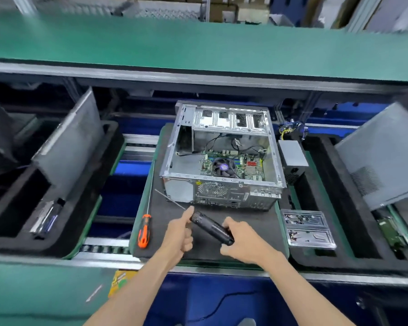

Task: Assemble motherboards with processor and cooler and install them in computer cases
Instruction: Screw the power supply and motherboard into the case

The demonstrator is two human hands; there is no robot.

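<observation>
Here, both forearms are reaching forward from the near edge over the black foam tray point(156, 245). The left hand point(180, 234) is standing thumb-up, its lower fingers curled, with the thumb and forefinger touching the far end of a black electric screwdriver point(212, 228) where its thin bit point(170, 199) is slanting away to the far left. The right hand point(242, 241) is curling its fingers round the near end of that tool, wrist bent inward, so the screwdriver is lying tilted between the two hands above the tray. Just beyond them the open computer case point(222, 156) is sitting on the tray, with the motherboard point(233, 167) lying inside and the cooler point(223, 167) fan sitting on it. An orange-handled screwdriver point(144, 229) is lying on the tray to the left, and a clear parts box point(307, 228) is sitting to the right, beside a grey power supply point(292, 158) further off
</observation>
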